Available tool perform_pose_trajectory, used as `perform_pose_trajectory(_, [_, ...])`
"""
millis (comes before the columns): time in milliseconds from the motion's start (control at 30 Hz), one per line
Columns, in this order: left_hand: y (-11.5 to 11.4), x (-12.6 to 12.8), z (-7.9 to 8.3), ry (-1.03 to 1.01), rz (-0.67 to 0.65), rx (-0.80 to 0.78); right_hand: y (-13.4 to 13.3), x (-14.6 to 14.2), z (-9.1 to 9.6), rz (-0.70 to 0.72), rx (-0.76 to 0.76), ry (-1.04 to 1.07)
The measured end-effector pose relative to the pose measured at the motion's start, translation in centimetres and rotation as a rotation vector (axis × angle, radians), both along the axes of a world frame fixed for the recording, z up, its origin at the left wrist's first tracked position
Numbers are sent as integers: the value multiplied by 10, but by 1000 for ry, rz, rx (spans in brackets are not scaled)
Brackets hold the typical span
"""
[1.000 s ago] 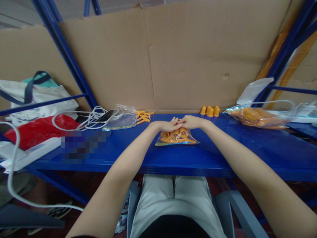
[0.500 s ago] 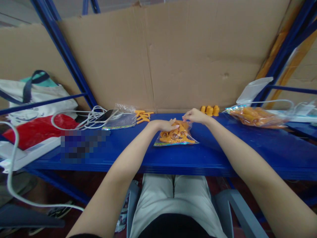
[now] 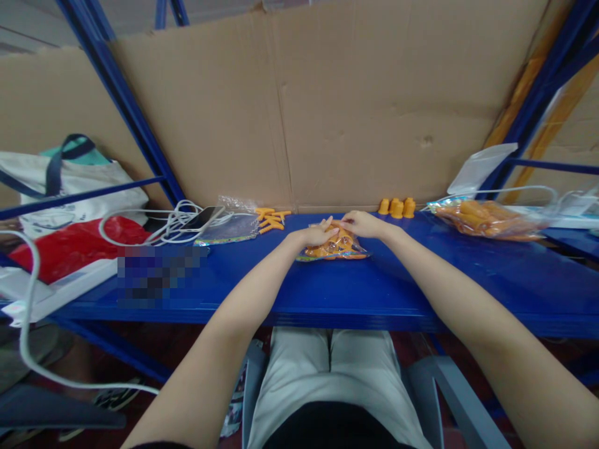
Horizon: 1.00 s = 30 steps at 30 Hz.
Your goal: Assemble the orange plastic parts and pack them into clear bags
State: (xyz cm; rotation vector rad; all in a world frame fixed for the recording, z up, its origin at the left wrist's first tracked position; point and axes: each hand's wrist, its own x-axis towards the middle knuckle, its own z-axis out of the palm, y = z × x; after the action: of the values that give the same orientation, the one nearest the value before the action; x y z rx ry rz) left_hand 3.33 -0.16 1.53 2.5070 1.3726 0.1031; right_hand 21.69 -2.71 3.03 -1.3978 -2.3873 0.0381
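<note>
A small clear plastic bag point(image 3: 334, 248) filled with orange plastic pieces lies on the blue shelf point(image 3: 327, 287) in front of me. My left hand point(image 3: 314, 236) rests on the bag's left top edge, fingers pinched on it. My right hand point(image 3: 360, 224) grips the bag's right top edge, fingers closed. The two hands meet over the bag's mouth.
Loose orange pegs point(image 3: 271, 219) and three orange caps point(image 3: 397, 207) lie near the cardboard back wall point(image 3: 327, 112). A bigger bag of orange parts point(image 3: 486, 218) sits to the right. A phone point(image 3: 202, 217), white cables point(image 3: 154, 227), an empty clear bag point(image 3: 229, 227) and a red bag point(image 3: 70, 243) lie left.
My hands parted along the bag's top, then came together again. The bag has shifted away from me toward the back wall and looks flatter.
</note>
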Motion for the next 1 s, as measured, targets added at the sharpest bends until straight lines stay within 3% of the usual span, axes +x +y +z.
perform_pose_trajectory(167, [-1,3,2,-34,65,122,5,-3,-5,67,-35,-55])
perform_pose_trajectory(467, [-13,6,3,57,196,402,13,-3,-13,32,60,-62])
perform_pose_trajectory(833, [-12,5,-2,-40,263,464,-11,-16,-1,-158,38,-125])
perform_pose_trajectory(1000, [-9,3,-4,-102,256,463,-9,-15,-3,-161,50,-104])
